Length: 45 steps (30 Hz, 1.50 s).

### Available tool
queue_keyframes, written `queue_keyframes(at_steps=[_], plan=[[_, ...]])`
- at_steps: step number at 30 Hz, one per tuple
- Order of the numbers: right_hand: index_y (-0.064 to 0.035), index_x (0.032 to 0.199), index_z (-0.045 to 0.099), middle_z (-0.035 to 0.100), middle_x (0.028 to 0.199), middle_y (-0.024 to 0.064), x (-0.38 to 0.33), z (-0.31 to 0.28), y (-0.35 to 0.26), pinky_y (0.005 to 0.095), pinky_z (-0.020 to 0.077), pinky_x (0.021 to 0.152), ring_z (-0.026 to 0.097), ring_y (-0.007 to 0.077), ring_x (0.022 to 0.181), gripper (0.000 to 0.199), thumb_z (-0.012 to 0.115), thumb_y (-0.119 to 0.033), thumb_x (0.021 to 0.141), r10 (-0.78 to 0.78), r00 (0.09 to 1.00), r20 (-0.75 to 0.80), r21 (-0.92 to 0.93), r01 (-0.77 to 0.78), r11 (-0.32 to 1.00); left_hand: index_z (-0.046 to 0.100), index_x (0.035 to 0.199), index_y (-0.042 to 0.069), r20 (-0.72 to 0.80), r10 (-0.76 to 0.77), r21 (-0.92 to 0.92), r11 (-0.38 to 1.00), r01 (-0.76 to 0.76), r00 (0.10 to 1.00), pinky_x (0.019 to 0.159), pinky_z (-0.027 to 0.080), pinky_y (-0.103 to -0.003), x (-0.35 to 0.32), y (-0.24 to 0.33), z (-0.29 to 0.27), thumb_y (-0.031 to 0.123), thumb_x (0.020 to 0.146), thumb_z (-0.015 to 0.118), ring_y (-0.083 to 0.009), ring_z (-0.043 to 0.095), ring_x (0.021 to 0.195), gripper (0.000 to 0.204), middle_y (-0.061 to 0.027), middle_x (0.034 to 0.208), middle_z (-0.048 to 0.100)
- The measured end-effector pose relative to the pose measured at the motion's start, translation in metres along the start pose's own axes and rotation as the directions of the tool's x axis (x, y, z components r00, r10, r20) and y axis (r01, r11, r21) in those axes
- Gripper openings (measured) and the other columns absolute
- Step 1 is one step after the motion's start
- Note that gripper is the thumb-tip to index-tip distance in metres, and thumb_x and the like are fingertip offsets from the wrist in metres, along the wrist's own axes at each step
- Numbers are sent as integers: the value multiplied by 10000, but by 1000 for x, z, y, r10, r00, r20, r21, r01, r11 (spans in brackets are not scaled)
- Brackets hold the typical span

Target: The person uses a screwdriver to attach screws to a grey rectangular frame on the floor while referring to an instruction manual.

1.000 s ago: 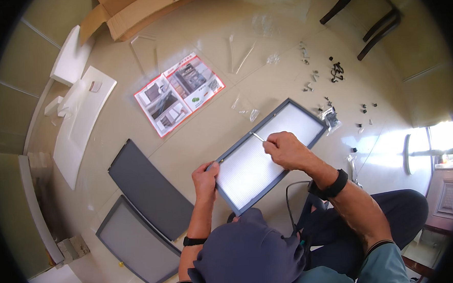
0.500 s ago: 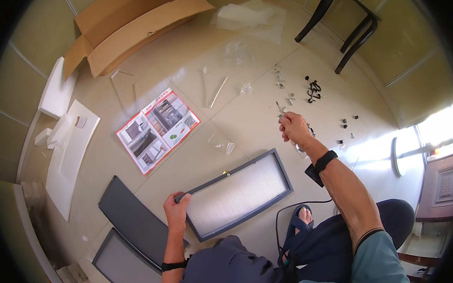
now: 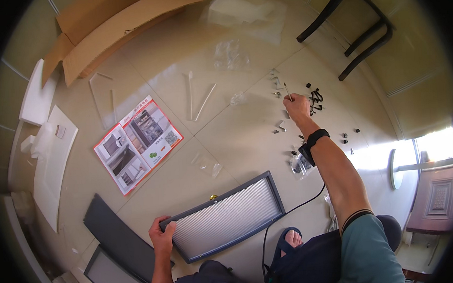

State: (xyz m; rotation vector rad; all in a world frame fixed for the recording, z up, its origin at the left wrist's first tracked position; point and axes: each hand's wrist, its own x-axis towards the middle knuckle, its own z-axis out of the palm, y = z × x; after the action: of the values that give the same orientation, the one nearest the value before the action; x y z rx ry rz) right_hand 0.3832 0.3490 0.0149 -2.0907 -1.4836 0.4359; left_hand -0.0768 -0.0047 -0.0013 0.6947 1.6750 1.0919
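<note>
In front of me lies a dark grey framed panel [image 3: 228,218] with a ribbed, translucent middle and a small gold knob [image 3: 213,197] on its far edge. My left hand [image 3: 162,234] grips its left corner, thumb on the frame. Out over the floor, my right hand [image 3: 297,107] is closed round a thin screwdriver-like shaft [image 3: 287,88], its tip pointing away from me. The rest of the shaft is hidden in the fist. Small metal brackets [image 3: 276,81] and black fittings [image 3: 316,97] lie around this hand. A clear bag of parts [image 3: 301,164] sits beside the right forearm.
A printed leaflet [image 3: 138,145] lies left of centre. Dark grey panels [image 3: 118,234] rest at lower left. Beyond are a cardboard box [image 3: 128,34], white foam [image 3: 58,160] and plastic wrap [image 3: 245,10]. A black-legged stool [image 3: 364,39] stands far right; a black cable [image 3: 296,206] crosses near my foot.
My right hand has moved farther out among the small fittings, still holding the thin shaft. My left hand stays on the panel's corner. The view has shifted slightly.
</note>
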Motion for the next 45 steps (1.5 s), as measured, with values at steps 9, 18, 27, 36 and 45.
queue_keyframes(at_steps=[9,18,27,36,45], plan=[[1,832,692,688,854,240,20,33,-9,456,529,754,665,419,840,211,634,-196,785,4,1000,7,-221,-3,975,649,991,-21,-30,-1,4,1000,1,1000,679,464,-236,-4,0,0,123,810,762,-88,569,746,258,-14,849,637],[21,796,668,666,733,217,13,14,-7,448,511,665,655,375,692,214,616,-185,772,-46,995,85,-256,67,964,656,1050,-20,-21,-41,40,998,41,999,698,461,-227,0,2,1,97,860,709,-86,557,769,230,-15,873,628],[24,802,674,627,640,55,-127,-22,-70,290,463,557,557,108,587,206,675,-177,842,-127,886,447,283,-6,959,704,969,10,122,255,163,948,-273,959,703,456,-248,3,-6,-9,43,840,715,-134,588,785,134,-50,828,637],[46,857,673,648,670,84,-234,-27,-87,277,496,608,585,113,628,193,671,-147,851,-258,824,504,339,86,937,663,935,74,485,479,578,453,-679,732,668,502,-423,8,65,42,222,849,719,-317,617,746,181,-85,804,646],[58,851,666,632,659,59,-256,-48,-94,264,483,592,556,94,620,192,676,-134,854,-153,811,564,342,-61,938,622,990,59,565,362,558,494,-667,741,665,519,-469,10,44,94,266,931,612,-364,647,767,216,-134,861,656]])
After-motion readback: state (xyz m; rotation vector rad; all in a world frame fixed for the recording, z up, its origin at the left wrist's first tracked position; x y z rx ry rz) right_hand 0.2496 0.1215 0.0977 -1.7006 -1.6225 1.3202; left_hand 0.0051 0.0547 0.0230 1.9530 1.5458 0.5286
